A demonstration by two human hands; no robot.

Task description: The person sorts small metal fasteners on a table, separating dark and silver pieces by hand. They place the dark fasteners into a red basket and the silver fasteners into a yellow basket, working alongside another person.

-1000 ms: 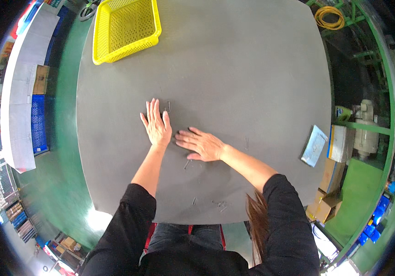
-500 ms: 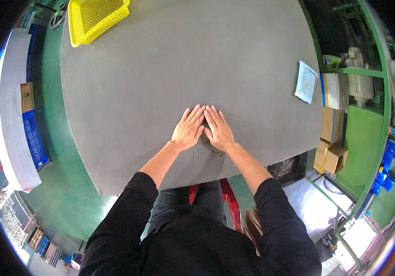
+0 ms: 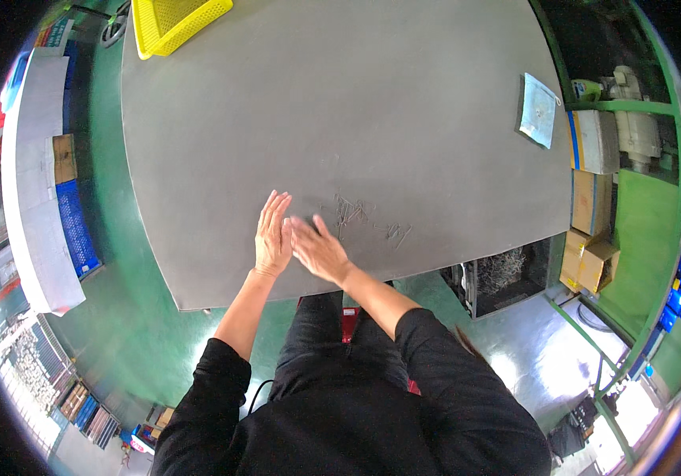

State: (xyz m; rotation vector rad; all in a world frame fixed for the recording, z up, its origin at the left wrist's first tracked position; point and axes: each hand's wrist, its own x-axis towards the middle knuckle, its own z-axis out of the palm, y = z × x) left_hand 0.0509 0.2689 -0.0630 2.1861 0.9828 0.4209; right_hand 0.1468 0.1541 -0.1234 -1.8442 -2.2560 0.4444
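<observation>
Several thin, dark, wire-like pieces (image 3: 352, 211) lie in a loose cluster on the grey tabletop (image 3: 245, 119), with a smaller bunch (image 3: 397, 232) to their right. My left hand (image 3: 272, 236) is left of the cluster, raised on edge with its fingers stretched out. Close beside it, my right hand (image 3: 318, 250) slants toward the left palm, fingers extended and slightly blurred. Whether the two hands touch, I cannot tell. Nothing is visible in either hand.
A yellow perforated basket (image 3: 147, 41) stands at the far left of the table. Toward the right edge lies a flat light-blue packet (image 3: 538, 113). Below the near right edge, a dark crate (image 3: 479, 305) holds tangled wire-like scraps (image 3: 502, 271). Cardboard boxes (image 3: 586, 250) sit beyond.
Both hands have come off the flat, side-by-side pose on the table and moved left. The wire-like pieces, mostly hidden under and behind them before, are now uncovered. The view has shifted slightly.
</observation>
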